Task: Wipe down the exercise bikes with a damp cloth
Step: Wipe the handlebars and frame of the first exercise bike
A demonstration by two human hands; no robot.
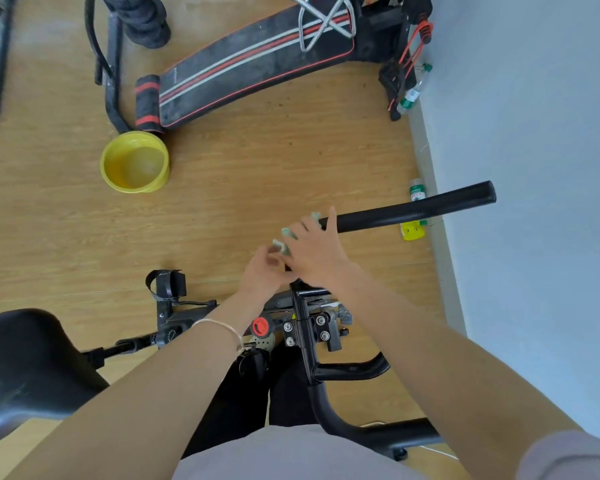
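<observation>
- R hand grips cloth against bike handlebar, at bar's inner end.
- L hand touching R, fingers curled, pinching cloth's loose end.
- Yellow bowl w/ water on floor, well apart.

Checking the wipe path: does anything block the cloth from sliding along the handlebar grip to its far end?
Nothing visible does: beyond the cloth and right hand, the handlebar grip runs bare to its tip.
</observation>
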